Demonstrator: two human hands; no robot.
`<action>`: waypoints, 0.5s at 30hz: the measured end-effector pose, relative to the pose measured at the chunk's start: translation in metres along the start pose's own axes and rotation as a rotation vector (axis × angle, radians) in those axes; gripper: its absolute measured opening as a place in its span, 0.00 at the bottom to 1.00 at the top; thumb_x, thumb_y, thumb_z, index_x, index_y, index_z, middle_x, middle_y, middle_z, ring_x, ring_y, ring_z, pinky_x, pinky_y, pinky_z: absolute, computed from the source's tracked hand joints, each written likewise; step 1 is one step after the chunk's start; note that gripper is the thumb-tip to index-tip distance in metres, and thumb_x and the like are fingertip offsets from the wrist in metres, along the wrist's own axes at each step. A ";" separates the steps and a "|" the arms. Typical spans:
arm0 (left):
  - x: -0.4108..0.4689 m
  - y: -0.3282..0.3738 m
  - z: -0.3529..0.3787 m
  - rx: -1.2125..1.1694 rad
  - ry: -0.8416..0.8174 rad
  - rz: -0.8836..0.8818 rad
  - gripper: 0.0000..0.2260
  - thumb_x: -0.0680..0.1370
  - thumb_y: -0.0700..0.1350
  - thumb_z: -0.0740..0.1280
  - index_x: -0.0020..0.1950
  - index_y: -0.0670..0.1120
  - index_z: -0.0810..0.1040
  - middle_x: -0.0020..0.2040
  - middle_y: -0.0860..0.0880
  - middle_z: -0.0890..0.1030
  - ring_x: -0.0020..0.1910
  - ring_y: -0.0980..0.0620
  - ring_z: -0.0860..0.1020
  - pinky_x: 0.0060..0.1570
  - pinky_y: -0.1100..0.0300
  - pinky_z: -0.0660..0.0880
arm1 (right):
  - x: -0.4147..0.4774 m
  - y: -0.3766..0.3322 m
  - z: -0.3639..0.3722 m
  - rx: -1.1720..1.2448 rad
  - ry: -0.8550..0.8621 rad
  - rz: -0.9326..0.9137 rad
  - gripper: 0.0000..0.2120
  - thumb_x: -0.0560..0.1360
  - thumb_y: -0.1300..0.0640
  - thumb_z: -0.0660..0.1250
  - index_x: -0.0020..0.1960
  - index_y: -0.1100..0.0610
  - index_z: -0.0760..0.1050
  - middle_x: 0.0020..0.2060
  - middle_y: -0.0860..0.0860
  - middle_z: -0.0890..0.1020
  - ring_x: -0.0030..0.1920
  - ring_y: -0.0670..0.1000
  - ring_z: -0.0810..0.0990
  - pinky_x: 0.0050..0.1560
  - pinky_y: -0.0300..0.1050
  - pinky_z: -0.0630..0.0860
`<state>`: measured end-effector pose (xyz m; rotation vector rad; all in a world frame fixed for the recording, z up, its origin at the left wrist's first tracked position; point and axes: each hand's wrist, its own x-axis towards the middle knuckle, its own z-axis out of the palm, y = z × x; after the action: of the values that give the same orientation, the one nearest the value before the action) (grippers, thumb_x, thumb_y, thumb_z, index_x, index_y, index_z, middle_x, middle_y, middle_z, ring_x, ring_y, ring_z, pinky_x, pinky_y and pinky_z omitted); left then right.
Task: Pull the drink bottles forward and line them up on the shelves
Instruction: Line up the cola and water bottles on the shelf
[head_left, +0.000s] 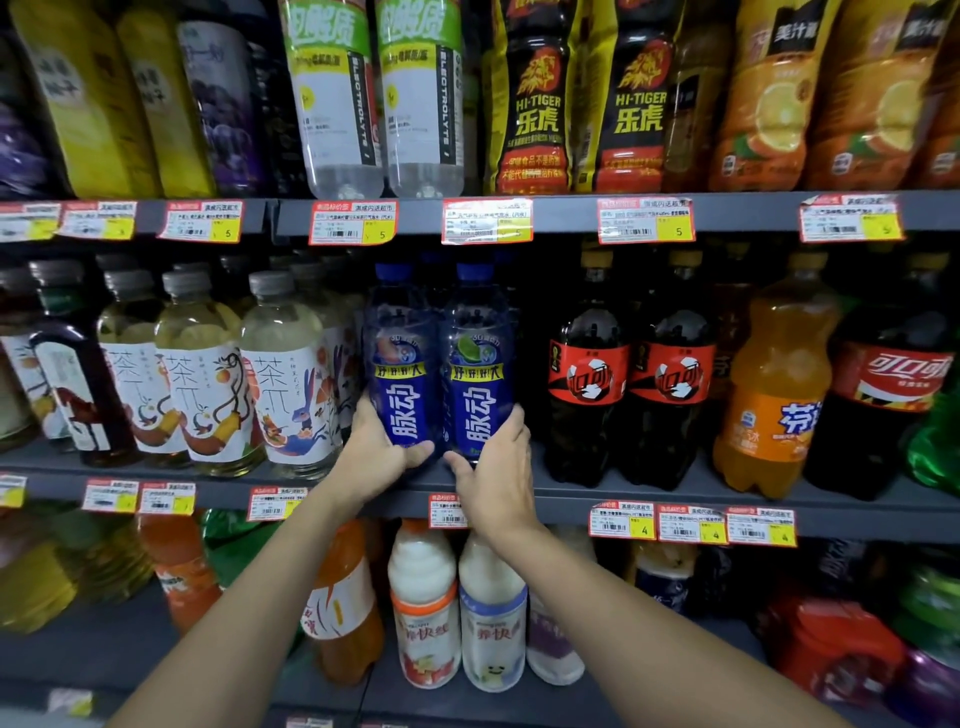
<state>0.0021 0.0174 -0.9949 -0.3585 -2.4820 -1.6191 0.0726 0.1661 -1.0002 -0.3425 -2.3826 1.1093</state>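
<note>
the left hand (375, 441) curls its fingers round the low part of the left blue bottle (402, 379), the right hand (500, 470) round the right blue bottle (480, 382), both upright near the front of the middle shelf (566, 499). pulled too far, they could tip over its lip. the tea bottle (291, 374) stands just beside the left hand, while a gap remains before the cola bottle (587, 374).

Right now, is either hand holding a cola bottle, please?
No: the left hand holds the left blue bottle and the right hand the right blue bottle; the cola bottles stand untouched.

Grey shelf (563, 506): tea bottles (208, 384), blue bottles (402, 364), cola bottles (587, 384), orange soda (774, 395) upright.
</note>
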 end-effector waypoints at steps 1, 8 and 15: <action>-0.001 -0.001 0.002 0.043 0.025 0.011 0.42 0.68 0.42 0.80 0.73 0.46 0.58 0.68 0.47 0.72 0.66 0.48 0.73 0.67 0.52 0.68 | 0.000 0.000 0.000 0.001 -0.001 0.000 0.47 0.75 0.50 0.74 0.80 0.61 0.47 0.72 0.58 0.66 0.71 0.57 0.67 0.70 0.50 0.68; 0.002 -0.001 -0.002 0.264 0.070 0.058 0.41 0.64 0.46 0.83 0.68 0.43 0.61 0.64 0.43 0.77 0.61 0.42 0.76 0.56 0.57 0.68 | -0.007 0.002 -0.005 -0.042 0.029 -0.031 0.47 0.74 0.48 0.75 0.79 0.61 0.49 0.71 0.58 0.67 0.71 0.56 0.67 0.69 0.49 0.69; -0.001 -0.002 -0.014 0.280 -0.010 0.068 0.43 0.65 0.45 0.82 0.70 0.44 0.59 0.61 0.48 0.77 0.55 0.51 0.74 0.56 0.57 0.68 | -0.018 0.009 -0.016 -0.072 0.040 -0.116 0.48 0.72 0.46 0.76 0.79 0.61 0.50 0.70 0.57 0.68 0.71 0.55 0.67 0.68 0.49 0.70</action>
<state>0.0022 0.0043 -0.9909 -0.4074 -2.6243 -1.2240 0.0960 0.1744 -1.0039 -0.2450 -2.3783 0.9580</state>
